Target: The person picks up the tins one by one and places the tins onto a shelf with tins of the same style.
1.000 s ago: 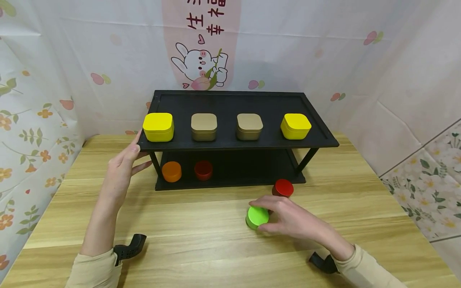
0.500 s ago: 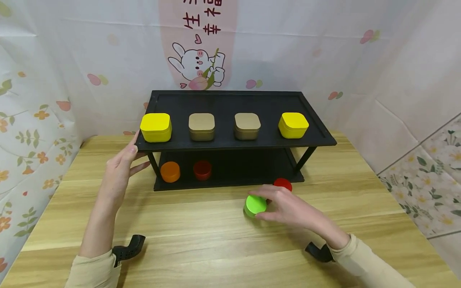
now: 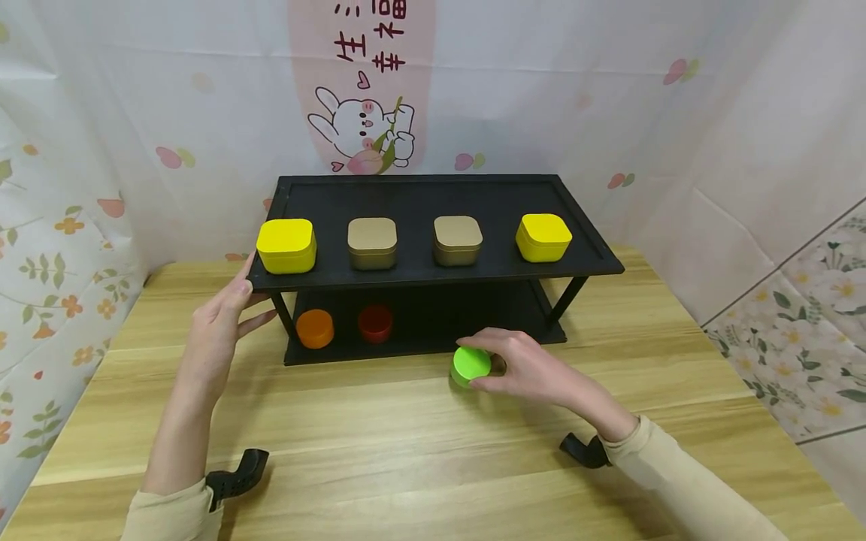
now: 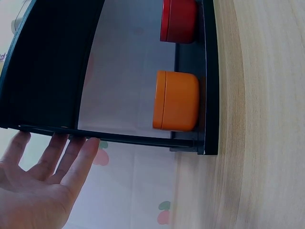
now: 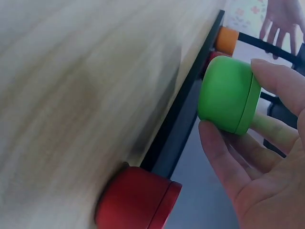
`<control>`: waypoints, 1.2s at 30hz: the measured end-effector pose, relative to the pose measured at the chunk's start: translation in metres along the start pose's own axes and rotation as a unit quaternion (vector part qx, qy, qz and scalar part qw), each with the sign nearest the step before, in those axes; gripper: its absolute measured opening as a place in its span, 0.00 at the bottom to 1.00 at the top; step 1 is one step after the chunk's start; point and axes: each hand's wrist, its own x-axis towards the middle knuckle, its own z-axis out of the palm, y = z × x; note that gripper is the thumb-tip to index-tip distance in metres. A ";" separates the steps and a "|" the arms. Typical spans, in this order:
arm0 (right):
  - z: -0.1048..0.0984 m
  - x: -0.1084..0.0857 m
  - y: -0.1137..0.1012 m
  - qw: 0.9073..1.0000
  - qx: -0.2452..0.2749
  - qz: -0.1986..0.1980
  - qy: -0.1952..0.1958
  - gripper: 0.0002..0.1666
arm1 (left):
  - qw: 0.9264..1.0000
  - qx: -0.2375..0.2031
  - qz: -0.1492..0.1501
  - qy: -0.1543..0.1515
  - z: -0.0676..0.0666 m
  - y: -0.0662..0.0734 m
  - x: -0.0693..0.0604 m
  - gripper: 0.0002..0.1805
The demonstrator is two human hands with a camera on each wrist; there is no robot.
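My right hand point(image 3: 534, 372) pinches a green round tin point(image 3: 470, 365) between thumb and fingers, in front of the lower tier of a black two-tier shelf point(image 3: 419, 274). The right wrist view shows the tin point(image 5: 228, 94) lifted off the wood. Below it there stands a red round tin point(image 5: 136, 200), which the hand hides in the head view. My left hand point(image 3: 215, 330) touches the shelf's upper left edge, its fingers point(image 4: 81, 167) fairly straight in the left wrist view. An orange tin point(image 3: 315, 329) and a dark red tin point(image 3: 375, 324) stand on the lower tier.
Along the upper tier's front stand a yellow square tin point(image 3: 287, 246) at left, two tan square tins point(image 3: 372, 243), and another yellow tin point(image 3: 543, 238) at right. A printed cloth point(image 3: 507, 90) hangs behind the wooden table point(image 3: 379, 458).
My right hand has carried the green tin forward and slightly left, nearer the lower tier, and now covers the red tin beyond it. My left hand stays at the shelf edge.
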 end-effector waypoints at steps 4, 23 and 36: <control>-0.004 0.006 0.001 1.000 0.008 0.013 -0.002 0.35 | 1.000 0.013 0.002 0.000 0.000 0.000 0.000 0.26; -0.023 0.032 0.006 1.000 0.010 0.022 0.007 0.33 | 1.000 0.009 0.005 -0.002 -0.001 0.000 -0.001 0.26; -0.024 0.046 0.003 1.000 -0.001 0.025 0.011 0.33 | 1.000 0.006 0.000 0.000 0.000 0.000 -0.001 0.26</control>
